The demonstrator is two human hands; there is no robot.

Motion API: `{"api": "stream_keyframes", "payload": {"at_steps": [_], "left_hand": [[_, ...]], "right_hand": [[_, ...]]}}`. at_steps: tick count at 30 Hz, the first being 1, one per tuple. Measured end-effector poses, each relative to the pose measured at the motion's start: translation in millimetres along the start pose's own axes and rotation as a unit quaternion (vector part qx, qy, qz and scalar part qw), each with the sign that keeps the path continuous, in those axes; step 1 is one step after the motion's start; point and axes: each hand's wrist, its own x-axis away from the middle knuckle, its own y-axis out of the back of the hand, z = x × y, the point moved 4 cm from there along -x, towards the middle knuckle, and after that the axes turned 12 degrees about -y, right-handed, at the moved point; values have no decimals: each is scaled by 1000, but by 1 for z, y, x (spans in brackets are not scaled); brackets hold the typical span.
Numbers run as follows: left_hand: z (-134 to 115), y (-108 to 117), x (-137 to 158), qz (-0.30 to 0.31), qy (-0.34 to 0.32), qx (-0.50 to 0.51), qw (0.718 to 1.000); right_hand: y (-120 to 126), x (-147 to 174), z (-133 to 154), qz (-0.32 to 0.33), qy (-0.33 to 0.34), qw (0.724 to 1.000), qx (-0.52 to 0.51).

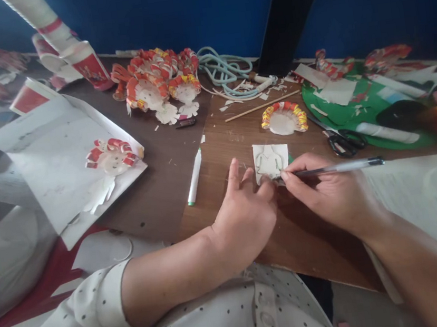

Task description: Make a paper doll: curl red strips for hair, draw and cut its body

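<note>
My right hand (325, 187) pinches a pen (342, 166) with a clear barrel and dark cap end. Its tip lies at the lower right of a small white square of paper (283, 151). On that square rests a white paper cut-out (268, 160), with dark lines along its edges. My left hand (248, 207) presses fingertips on the lower edge of the cut-out and paper, its fingers apart and one raised. Part of the paper's lower edge is hidden behind my fingers. Left of my left hand lies a white marker (194, 177) with green ends.
A red-and-yellow paper ring piece (282, 118) lies beyond the paper, near a thin wooden stick (262, 105). Black-handled scissors (345, 141) touch a green sheet (362, 98) at right. Several paper crafts (160, 80), a coiled pale-blue cord (227, 72) and paper cups (87, 65) stand along the back.
</note>
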Motion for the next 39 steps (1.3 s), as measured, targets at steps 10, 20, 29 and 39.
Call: {"api": "stream_keyframes", "payload": {"at_steps": [10,20,29,39], "left_hand": [[3,1,-1,9,-1,19,1000],[5,3,-1,13,-3,29,999],[3,4,-1,7,2,15,1000],[-1,1,-2,25,7,12,1000]], "right_hand": [[1,-9,1,22,-15,1000,8],[3,-10,3,26,-22,999,8],[1,-10,1,31,-27,999,-11],[1,-9,1,36,-30,999,-12]]}}
